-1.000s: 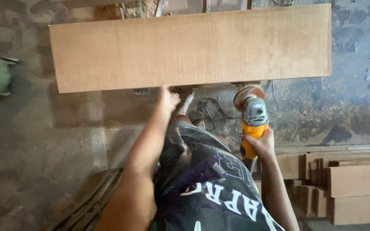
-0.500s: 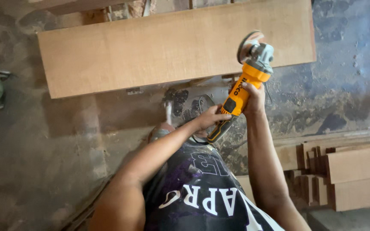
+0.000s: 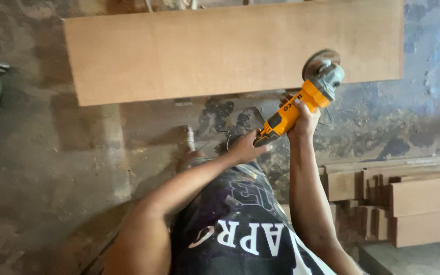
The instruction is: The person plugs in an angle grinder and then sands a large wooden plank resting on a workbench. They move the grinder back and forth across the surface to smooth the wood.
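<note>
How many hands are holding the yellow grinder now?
2. The right hand grips the middle of the yellow grinder, near its head. The left hand holds the dark rear end of the handle.

A smooth, matt finish is shown by the long pale-brown wooden board (image 3: 230,48); glossy plastic and grey metal by the yellow angle grinder (image 3: 301,104); roughness by the stained concrete floor (image 3: 52,168).

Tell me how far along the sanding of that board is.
Done: both hands grip the yellow grinder, left hand at its rear handle, right hand on the body. In hand: its disc meets the board near the lower right edge. Left: I cannot tell sanded from unsanded surface; the board looks evenly coloured. Cut boards are stacked at right.
</note>
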